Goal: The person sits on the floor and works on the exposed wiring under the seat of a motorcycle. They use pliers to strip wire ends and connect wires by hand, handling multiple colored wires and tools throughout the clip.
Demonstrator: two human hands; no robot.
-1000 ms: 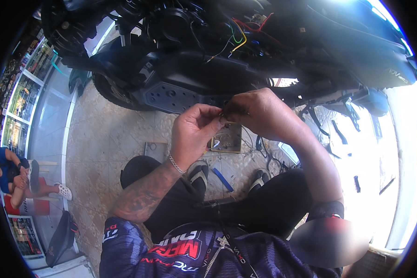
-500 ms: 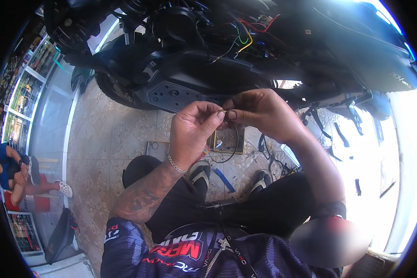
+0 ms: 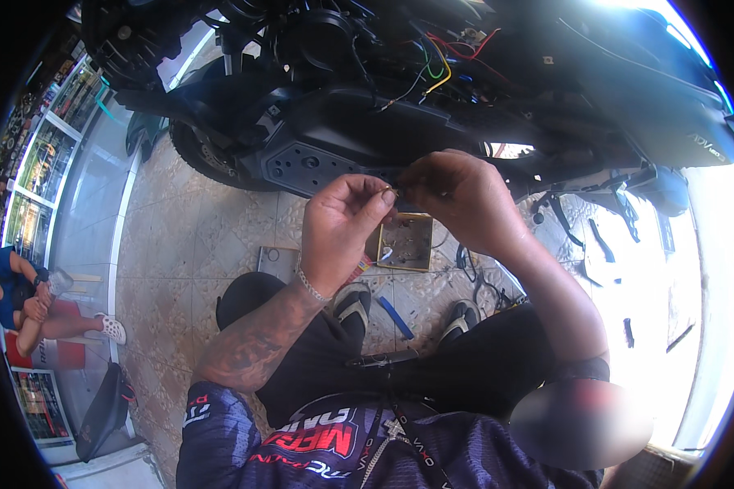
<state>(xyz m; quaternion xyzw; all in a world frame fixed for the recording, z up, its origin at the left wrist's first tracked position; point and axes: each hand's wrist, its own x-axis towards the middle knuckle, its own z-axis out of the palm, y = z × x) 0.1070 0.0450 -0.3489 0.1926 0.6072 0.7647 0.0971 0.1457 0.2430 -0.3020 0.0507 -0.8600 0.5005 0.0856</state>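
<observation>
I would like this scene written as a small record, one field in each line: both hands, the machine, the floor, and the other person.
Left hand: pinches a small piece
Right hand: close beside it, grip unclear
Motorbike: ahead of the hands, coloured wires exposed
Floor: open box; blue strip between the shoes
Other person: seated, far left

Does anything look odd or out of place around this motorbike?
Possibly the coloured wires: they hang outside the motorbike's dark bodywork, and some look unconnected. A blue strip also lies loose on the tiled floor between the shoes, as if dropped.
</observation>
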